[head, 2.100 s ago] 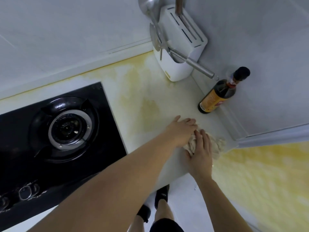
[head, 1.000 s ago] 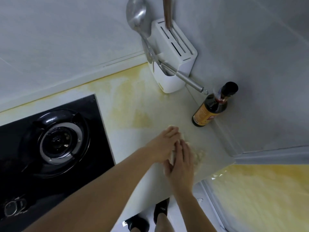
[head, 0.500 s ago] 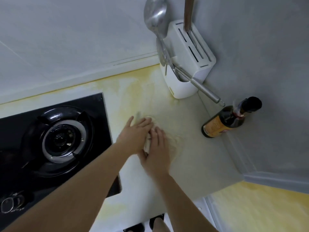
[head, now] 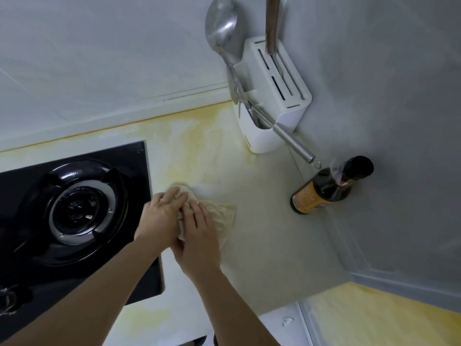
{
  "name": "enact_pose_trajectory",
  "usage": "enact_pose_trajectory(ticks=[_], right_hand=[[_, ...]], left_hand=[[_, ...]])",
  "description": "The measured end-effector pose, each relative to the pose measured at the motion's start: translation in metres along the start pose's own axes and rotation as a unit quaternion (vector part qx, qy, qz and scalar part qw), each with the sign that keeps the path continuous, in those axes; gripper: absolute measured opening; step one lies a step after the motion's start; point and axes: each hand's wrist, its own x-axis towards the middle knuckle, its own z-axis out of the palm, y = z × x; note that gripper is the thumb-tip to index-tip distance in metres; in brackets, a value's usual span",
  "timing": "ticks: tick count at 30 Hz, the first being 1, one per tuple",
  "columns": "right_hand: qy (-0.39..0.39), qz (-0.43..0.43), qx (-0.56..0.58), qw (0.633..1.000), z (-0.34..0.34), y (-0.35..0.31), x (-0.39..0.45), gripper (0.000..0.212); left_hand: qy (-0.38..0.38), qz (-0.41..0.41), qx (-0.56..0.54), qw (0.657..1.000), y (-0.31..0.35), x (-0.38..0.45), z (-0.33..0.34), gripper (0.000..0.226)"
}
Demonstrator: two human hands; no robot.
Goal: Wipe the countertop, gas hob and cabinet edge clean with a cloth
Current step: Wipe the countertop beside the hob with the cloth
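Note:
A beige cloth lies on the pale, yellow-stained countertop, just right of the black gas hob. My left hand presses on the cloth's left part with flat fingers, right at the hob's edge. My right hand lies beside it, fingers straight, pressing the cloth's middle. Most of the cloth is hidden under both hands; a corner sticks out to the right.
A white utensil holder with a ladle and a knife handle stands in the back corner. A dark sauce bottle stands against the right wall. The countertop's front edge runs below my forearms. Yellow floor shows at lower right.
Both hands have slid the cloth leftward across the countertop, from near the right front corner to the hob's right edge. The hands stay flat on it.

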Motion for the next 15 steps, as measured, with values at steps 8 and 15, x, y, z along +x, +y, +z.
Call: enact_pose_trajectory(ticks=[8,15], right_hand=[[0.124,0.169,-0.033,0.977,-0.046,0.089,0.0,0.082],[0.218,0.215,-0.073,0.949,-0.057,0.112,0.05,0.066]], left_hand=[[0.053,0.13,-0.235,0.962,0.122,0.052,-0.002,0.053],[0.099,0.18,-0.126,0.971,0.111,0.061,-0.021,0.068]])
